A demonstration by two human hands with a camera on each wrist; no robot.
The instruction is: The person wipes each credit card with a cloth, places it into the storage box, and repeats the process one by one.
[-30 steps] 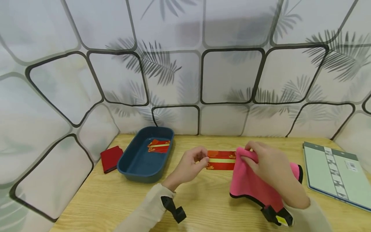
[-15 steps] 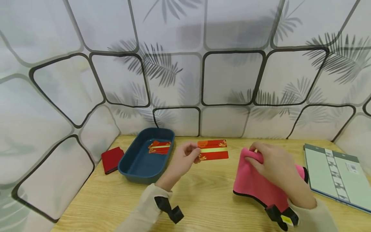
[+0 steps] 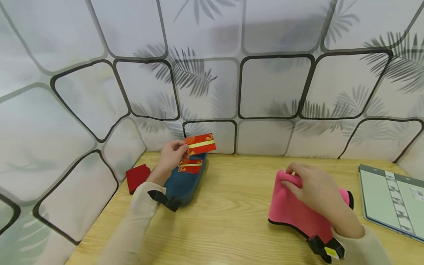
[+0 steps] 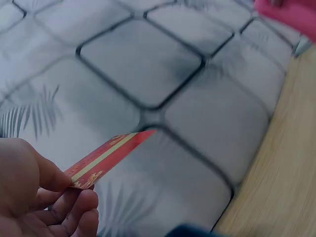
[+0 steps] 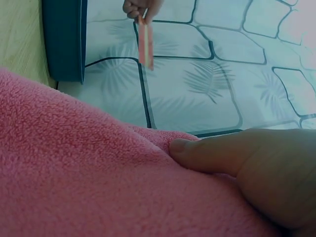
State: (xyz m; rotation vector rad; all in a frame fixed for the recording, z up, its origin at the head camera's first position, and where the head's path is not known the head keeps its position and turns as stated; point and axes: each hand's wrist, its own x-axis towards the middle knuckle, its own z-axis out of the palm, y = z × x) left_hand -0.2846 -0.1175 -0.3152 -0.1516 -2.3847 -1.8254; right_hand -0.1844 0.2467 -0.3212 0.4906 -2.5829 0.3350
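Note:
My left hand [image 3: 170, 160] pinches one end of a red card with a yellow stripe and gold ornament [image 3: 200, 144], raised over the far part of the blue tray [image 3: 181, 188]. The left wrist view shows the thumb and fingers on the card's near corner [image 4: 111, 157]. Inside the tray lie similar red cards [image 3: 190, 166], partly covered by the hand and the held card. On the right, my right hand [image 3: 316, 189] grips a pink fleecy cloth with black edging [image 3: 291, 209], its thumb pressed into the fabric [image 5: 98, 163] in the right wrist view.
A dark red booklet-like item [image 3: 137, 177] lies left of the tray. Pale green folders or notebooks [image 3: 381, 198] lie at the right side of the wooden table [image 3: 228, 221]. A patterned white curtain-like sheet [image 3: 271, 88] stands behind the table and along its left.
The left hand has pulled the red card away from the pink cloth and carried it left and up, over the tray. The right hand keeps its hold on the cloth, nearly still.

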